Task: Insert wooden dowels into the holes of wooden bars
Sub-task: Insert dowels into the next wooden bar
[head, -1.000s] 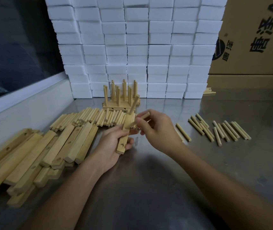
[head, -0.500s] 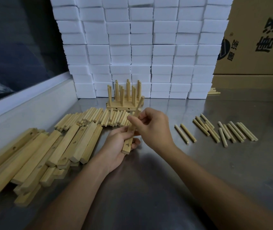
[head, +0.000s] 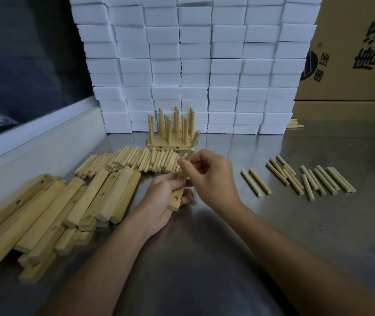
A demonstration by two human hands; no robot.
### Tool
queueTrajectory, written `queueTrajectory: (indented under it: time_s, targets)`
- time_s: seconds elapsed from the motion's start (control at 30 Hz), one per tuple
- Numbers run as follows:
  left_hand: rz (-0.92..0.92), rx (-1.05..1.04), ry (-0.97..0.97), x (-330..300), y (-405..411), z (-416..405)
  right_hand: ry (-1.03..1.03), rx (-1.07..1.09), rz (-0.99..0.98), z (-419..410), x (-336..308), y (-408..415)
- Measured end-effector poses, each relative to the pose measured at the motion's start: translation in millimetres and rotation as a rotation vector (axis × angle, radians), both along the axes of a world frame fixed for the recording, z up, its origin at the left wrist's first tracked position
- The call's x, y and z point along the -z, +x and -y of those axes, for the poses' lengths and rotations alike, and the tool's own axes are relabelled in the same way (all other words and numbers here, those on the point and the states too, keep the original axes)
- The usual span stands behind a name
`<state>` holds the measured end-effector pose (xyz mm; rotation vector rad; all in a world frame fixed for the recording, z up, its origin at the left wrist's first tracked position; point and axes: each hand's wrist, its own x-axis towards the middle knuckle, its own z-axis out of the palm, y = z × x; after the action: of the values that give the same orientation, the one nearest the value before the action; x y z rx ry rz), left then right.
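Stainless steel makes up the surface [head: 296,236], which runs from a raised white ledge [head: 34,133] at the left of the frame to the right edge; its broadest bare stretch lies in the lower middle and lower right, under the two forearms. Along the back, a wall of white foam blocks [head: 193,65] closes the upper centre, and a brown cardboard box [head: 353,53] with black printed characters fills the upper right.

At centre frame, the left hand [head: 159,201] wraps its fingers round a wooden bar [head: 177,197] held tilted, lower end toward the viewer, with one hole showing near that end. Just above, the right hand [head: 214,176] pinches a dowel [head: 187,161] between thumb and fingertips, against the bar; a second dowel [head: 196,137] stands up from the bar's far end.

Behind the hands sits a finished block of bars [head: 170,142] with about a dozen dowels upright in it; the exact count is unclear. Before it lies a dense row of loose dowels [head: 136,160], too many to count. At lower left, a heap of spare bars [head: 56,213] overlaps, well over ten. Right of the hands, two dowels [head: 256,182] lie together, then a scattered group of about twelve dowels [head: 312,176] farther right.
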<state>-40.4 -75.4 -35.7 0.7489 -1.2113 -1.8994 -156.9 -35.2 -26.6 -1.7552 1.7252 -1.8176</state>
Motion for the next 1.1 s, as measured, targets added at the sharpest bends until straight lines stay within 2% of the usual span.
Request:
queueTrajectory:
  time_s: [0.27,0.33,0.47,0.6,0.97,1.1]
  targets:
    - [-0.100,-0.016,0.106,0.8,5.0,3.3,0.129,-0.058,-0.168,-11.6,-11.6,-22.6]
    - [-0.116,-0.033,0.145,1.6,5.7,4.7,0.192,0.043,-0.258,-14.1,-14.2,-40.5]
    - [-0.133,-0.041,0.172,2.6,5.8,6.2,0.474,0.368,-0.522,-16.0,-7.9,-76.0]
    - [-0.128,-0.039,0.170,3.1,6.7,6.5,0.680,0.456,-0.628,-18.8,2.7,-88.7]
    - [-0.122,-0.038,0.155,2.2,7.5,4.9,0.642,0.487,-0.515,-20.6,16.2,-84.3]
    - [-0.125,-0.035,0.152,2.7,7.8,5.7,0.648,0.497,-0.540,-23.7,17.3,-77.0]
